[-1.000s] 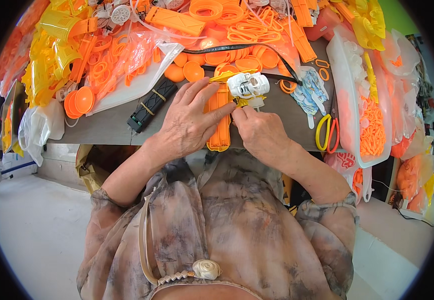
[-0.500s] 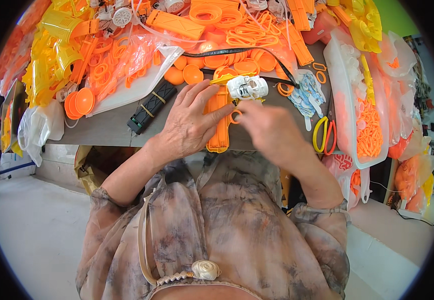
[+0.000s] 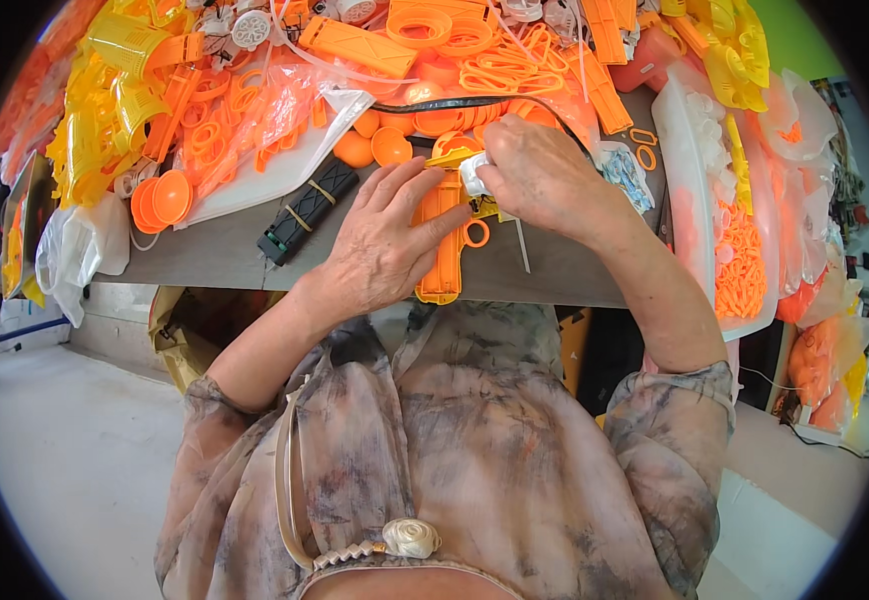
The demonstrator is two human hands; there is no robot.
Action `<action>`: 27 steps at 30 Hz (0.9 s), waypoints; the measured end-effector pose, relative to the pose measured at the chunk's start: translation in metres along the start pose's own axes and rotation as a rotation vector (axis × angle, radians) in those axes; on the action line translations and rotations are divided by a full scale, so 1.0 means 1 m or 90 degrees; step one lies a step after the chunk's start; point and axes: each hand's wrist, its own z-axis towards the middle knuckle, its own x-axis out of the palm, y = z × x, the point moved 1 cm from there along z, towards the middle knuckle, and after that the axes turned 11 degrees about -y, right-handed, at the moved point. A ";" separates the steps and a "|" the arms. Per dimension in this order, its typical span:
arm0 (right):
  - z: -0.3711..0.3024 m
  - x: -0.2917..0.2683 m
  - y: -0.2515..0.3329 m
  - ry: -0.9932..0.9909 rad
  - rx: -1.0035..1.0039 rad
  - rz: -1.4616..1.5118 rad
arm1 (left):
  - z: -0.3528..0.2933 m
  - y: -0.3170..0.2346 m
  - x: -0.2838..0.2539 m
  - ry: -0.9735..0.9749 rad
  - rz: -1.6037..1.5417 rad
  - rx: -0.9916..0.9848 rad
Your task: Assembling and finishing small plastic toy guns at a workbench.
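Note:
Near the table's front edge lies a long orange plastic part [image 3: 442, 268], with a hollow channel along it. My left hand [image 3: 380, 235] is closed over its left side, fingers across the top. At its upper right end sits a white plastic part [image 3: 473, 174], mostly hidden by my right hand [image 3: 545, 180], whose fingers pinch it. A bit of yellow plastic [image 3: 455, 157] shows around the white part. An orange ring [image 3: 476, 233] is at the orange part's right side. Below my right hand a thin white strip [image 3: 524, 248] sticks out.
A black bar with bands [image 3: 307, 212] lies left of my hand. Orange half-spheres [image 3: 391, 147] and heaped orange parts [image 3: 510, 70] fill the back. Yellow parts [image 3: 120, 110] pile at left. At right stand a clear bin [image 3: 690, 215] and blue-white printed pieces [image 3: 623, 175].
My right hand has moved up from beside the orange ring onto the white part, covering most of it. My right forearm now hides the scissors. The left hand stays on the orange part.

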 end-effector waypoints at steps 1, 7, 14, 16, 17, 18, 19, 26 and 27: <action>0.001 0.000 0.000 0.035 -0.005 -0.016 | 0.000 0.000 0.000 0.002 0.003 0.002; -0.011 0.013 -0.012 -0.121 -0.199 -0.016 | 0.001 0.000 -0.001 0.009 -0.001 0.000; -0.021 0.030 -0.009 -0.303 -0.269 -0.050 | 0.001 0.001 -0.002 0.016 -0.002 0.000; -0.021 0.030 -0.012 -0.319 -0.275 -0.023 | 0.001 0.000 -0.002 0.010 -0.004 -0.003; -0.022 0.027 -0.013 -0.319 -0.277 -0.022 | 0.001 0.000 -0.001 0.010 -0.003 -0.004; -0.022 0.024 -0.013 -0.288 -0.266 -0.009 | 0.001 0.001 -0.001 0.009 -0.001 -0.002; -0.022 0.021 -0.012 -0.256 -0.256 0.004 | 0.000 0.001 -0.001 0.009 0.001 0.001; -0.021 0.024 -0.008 -0.257 -0.281 -0.047 | 0.001 0.000 -0.002 0.002 0.006 0.004; -0.022 0.026 -0.007 -0.275 -0.284 -0.063 | 0.001 0.000 -0.001 0.004 0.005 0.006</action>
